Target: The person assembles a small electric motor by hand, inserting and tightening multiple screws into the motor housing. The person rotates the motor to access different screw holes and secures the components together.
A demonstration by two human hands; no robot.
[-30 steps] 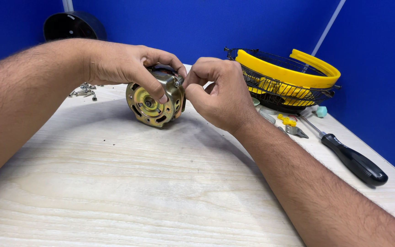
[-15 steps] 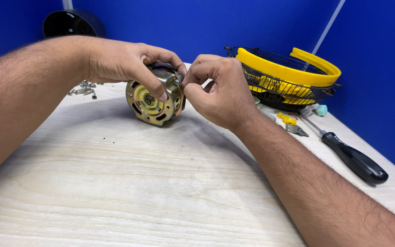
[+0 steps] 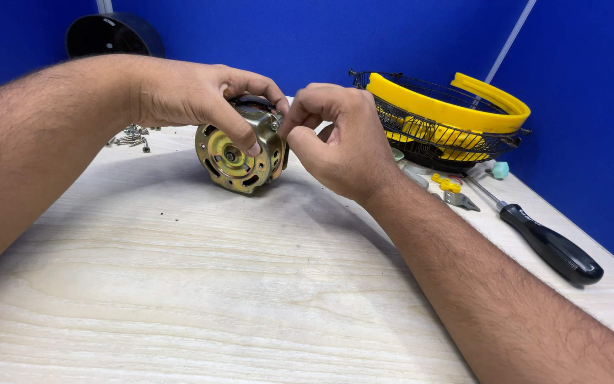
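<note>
You are holding the round brass-coloured motor [image 3: 239,153] on its edge on the pale wooden table [image 3: 179,284], your left hand [image 3: 193,96] clamped over its top, thumb on the end plate. Your right hand [image 3: 339,139] is pinching at a small fastener on the rim; whether it grips anything I cannot tell. The motor is risking a roll if you slacken, and a small part could drop among the loose screws [image 3: 131,135]. Farther right, a black-handled screwdriver [image 3: 541,238] and a yellow-rimmed wire guard [image 3: 449,114] are lying; no labels are legible.
</note>
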